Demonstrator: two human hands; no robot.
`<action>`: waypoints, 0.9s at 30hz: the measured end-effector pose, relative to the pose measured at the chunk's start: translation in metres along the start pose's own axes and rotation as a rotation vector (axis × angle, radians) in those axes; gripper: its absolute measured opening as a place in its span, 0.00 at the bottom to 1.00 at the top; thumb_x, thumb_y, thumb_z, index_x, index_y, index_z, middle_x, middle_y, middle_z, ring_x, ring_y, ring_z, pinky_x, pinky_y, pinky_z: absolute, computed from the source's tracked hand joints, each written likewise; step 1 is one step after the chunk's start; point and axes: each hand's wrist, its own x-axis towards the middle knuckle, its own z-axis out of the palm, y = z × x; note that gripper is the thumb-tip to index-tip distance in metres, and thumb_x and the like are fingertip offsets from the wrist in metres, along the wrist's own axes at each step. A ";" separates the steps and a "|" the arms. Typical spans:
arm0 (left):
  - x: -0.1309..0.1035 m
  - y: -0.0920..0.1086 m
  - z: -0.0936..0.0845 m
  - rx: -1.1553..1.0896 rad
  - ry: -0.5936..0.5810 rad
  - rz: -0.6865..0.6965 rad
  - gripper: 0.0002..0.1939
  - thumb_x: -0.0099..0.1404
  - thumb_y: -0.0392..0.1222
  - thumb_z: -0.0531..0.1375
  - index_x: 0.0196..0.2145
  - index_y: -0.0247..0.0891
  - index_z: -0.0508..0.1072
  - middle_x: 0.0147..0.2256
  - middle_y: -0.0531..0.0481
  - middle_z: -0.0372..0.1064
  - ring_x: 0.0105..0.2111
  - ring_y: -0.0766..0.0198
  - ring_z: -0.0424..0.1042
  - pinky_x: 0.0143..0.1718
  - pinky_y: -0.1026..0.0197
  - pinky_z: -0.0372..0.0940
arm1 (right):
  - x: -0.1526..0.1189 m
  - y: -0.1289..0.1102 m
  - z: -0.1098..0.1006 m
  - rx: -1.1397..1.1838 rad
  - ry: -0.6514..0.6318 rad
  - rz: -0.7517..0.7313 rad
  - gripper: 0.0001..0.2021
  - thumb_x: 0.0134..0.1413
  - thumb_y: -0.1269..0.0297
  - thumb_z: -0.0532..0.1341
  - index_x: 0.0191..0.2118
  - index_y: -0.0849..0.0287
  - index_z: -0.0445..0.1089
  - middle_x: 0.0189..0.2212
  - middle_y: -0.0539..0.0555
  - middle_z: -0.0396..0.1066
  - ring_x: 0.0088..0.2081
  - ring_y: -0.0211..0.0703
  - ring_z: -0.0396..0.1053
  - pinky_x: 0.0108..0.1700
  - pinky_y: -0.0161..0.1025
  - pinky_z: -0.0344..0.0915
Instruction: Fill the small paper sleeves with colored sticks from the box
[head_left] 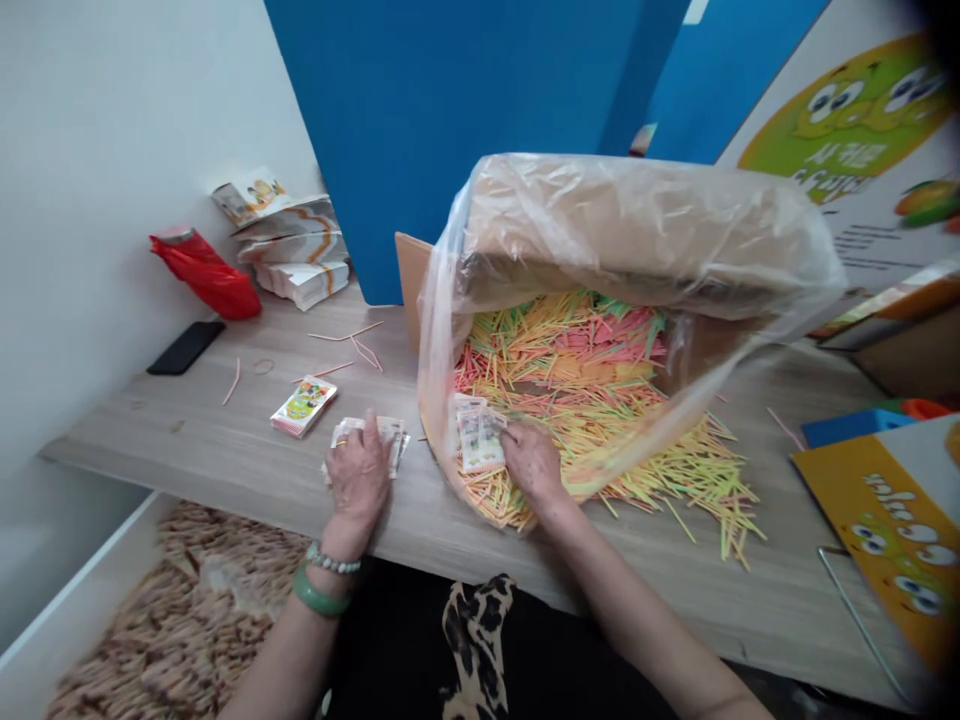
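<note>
My left hand [358, 468], with a ring and green bangles, is closed over a loose stack of small printed packets [394, 432] on the tabletop. My fingers hide much of that stack. Between the fingers of my right hand [531, 455] is a small printed packet [480, 440], held at the mouth of a clear plastic bag [439, 350]. Pink, yellow, orange and green thin sticks [600, 360] fill the bag and spill out toward the right. Another stack of colourful printed packets [303, 405] lies beyond my left hand.
A cardboard box [411, 275] stands inside and behind the bag. Loose pink sticks [330, 370], a black phone-like slab [186, 347], a red pouch [202, 275] and stacked cartons [289, 240] lie left. Right is a yellow printed box [885, 520]. An open drawer [172, 620] holds many brownish pieces.
</note>
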 end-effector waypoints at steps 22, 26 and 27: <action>0.006 0.134 -0.039 -1.782 -0.615 -0.355 0.08 0.50 0.42 0.72 0.27 0.36 0.82 0.27 0.49 0.77 0.28 0.65 0.71 0.32 0.62 0.65 | 0.050 0.115 -0.097 -0.481 -0.110 0.164 0.19 0.56 0.79 0.54 0.49 0.70 0.75 0.49 0.73 0.73 0.51 0.60 0.72 0.48 0.46 0.66; 0.003 0.133 -0.041 -1.764 -0.651 -0.302 0.08 0.52 0.42 0.72 0.28 0.35 0.81 0.28 0.49 0.76 0.30 0.64 0.71 0.34 0.61 0.64 | 0.056 0.119 -0.097 -0.566 -0.181 0.108 0.20 0.57 0.76 0.54 0.52 0.64 0.75 0.53 0.69 0.71 0.57 0.64 0.67 0.53 0.51 0.63; 0.003 0.133 -0.041 -1.762 -0.648 -0.297 0.08 0.52 0.42 0.72 0.28 0.35 0.81 0.28 0.49 0.76 0.29 0.65 0.70 0.34 0.61 0.64 | 0.057 0.119 -0.097 -0.580 -0.197 0.095 0.21 0.57 0.76 0.54 0.53 0.63 0.75 0.54 0.68 0.71 0.58 0.64 0.66 0.54 0.52 0.63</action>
